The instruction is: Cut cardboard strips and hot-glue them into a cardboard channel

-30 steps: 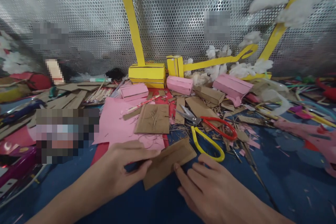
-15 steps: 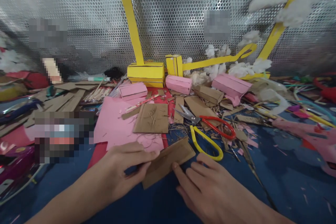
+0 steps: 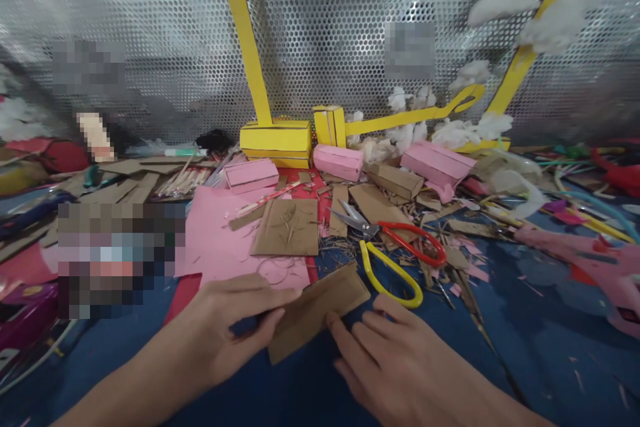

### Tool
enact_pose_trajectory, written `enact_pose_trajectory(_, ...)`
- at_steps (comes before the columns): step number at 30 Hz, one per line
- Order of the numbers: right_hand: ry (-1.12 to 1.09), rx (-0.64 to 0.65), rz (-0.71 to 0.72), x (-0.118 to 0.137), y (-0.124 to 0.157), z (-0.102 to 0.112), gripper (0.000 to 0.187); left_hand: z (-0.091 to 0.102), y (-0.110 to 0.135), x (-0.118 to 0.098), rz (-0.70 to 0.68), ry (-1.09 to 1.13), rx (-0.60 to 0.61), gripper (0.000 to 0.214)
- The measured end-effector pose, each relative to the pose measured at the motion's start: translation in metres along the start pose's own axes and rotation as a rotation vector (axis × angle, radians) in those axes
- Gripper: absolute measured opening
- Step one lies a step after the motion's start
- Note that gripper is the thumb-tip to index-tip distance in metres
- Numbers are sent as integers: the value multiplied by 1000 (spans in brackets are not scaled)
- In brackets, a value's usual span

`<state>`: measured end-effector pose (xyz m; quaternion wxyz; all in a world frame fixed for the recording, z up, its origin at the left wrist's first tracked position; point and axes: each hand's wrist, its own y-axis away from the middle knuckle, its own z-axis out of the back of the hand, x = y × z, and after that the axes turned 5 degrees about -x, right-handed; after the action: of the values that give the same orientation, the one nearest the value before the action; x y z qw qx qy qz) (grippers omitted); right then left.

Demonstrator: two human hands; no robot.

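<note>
A brown cardboard strip lies slanted on the blue table surface just in front of me. My left hand pinches its left end between thumb and fingers. My right hand rests on the table at the strip's lower right edge, its fingers pressed together with the tips against the cardboard. Scissors with one red and one yellow handle lie just beyond the strip, closed, blades pointing to the far left.
A pink paper sheet and a brown cardboard square lie beyond my hands. Pink boxes, yellow boxes, cardboard scraps and white cotton crowd the back by a perforated metal wall. Clutter lines both sides.
Both hands keep their hold on the cardboard strip with almost no motion. The view has drifted slightly to the right.
</note>
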<state>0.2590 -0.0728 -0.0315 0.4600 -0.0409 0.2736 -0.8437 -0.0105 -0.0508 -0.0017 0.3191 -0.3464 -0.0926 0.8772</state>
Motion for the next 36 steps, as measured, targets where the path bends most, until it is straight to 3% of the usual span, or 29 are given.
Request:
enact_pose_trajectory(25,-35,44,-64,-2,-4,6,27,5,-4,-3,69,3,-15,28)
enact_pose_trajectory(36,-33,41,-60,-2,-2,5,29,0,-1,5,-12,-4,4,33)
